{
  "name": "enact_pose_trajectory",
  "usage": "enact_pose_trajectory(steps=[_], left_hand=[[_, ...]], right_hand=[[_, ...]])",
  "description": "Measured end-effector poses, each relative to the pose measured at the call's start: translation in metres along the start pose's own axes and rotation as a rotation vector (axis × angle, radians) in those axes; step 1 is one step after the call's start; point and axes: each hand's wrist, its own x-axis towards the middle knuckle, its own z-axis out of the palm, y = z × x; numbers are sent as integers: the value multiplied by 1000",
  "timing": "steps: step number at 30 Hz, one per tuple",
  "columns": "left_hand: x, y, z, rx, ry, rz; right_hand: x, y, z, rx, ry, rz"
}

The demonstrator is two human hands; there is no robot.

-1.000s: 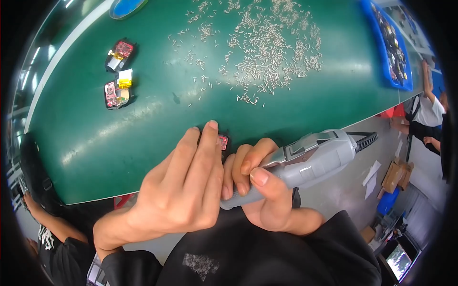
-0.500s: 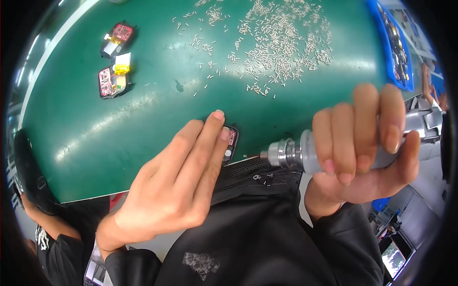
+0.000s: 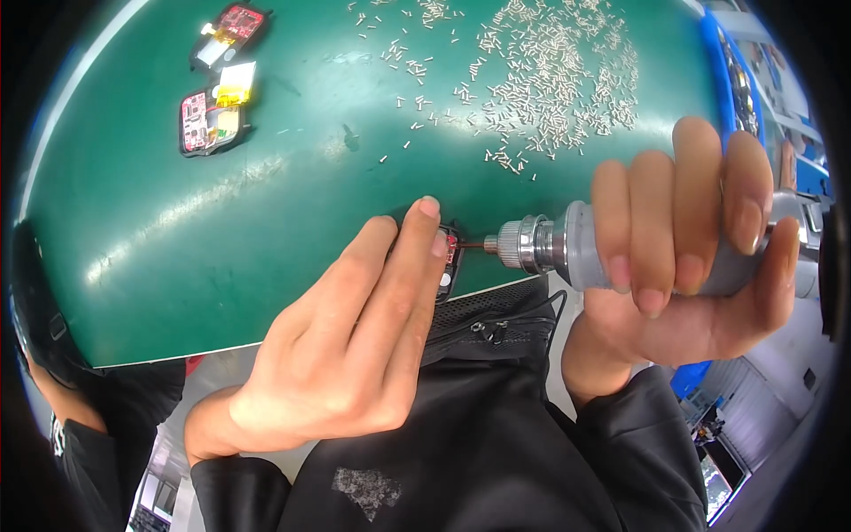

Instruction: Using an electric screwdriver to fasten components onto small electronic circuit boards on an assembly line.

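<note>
My left hand (image 3: 341, 346) lies over a small black casing (image 3: 448, 282) at the table's near edge, its fingertips pressing on it and hiding most of it. A strip of red circuit board (image 3: 452, 251) and a round whitish part show past the fingers. My right hand (image 3: 683, 235) is wrapped around a grey electric screwdriver (image 3: 574, 246) with a silver chuck, held nearly level. Its thin bit (image 3: 473, 245) points left and reaches the casing's right side, at the red board; whether a screw is under the tip I cannot make out.
Many loose small screws (image 3: 550, 80) are spread over the green table (image 3: 292, 230). Two opened black casings with red boards, an upper one (image 3: 232, 31) and a lower one (image 3: 199, 124), lie at the far left. A blue tray (image 3: 720, 66) stands far right. Another person's arm (image 3: 71, 399) shows at left.
The screwdriver's bit has come up to the casing's red board; before, it was off to the right and lower. My left hand stays on the casing. The whole view has shifted slightly.
</note>
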Motion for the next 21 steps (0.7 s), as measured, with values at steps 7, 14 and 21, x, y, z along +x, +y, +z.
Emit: enact_pose_trajectory(steps=[7,14,21], left_hand=[[-4,1,2,42,14,35],[-5,1,7,31,46,47],[1,5,-13,147,-66,69]], right_hand=[[9,1,10,-79,-69,71],[24,-1,17,-269,-280,201],[30,-2,16,-241,-319,128]])
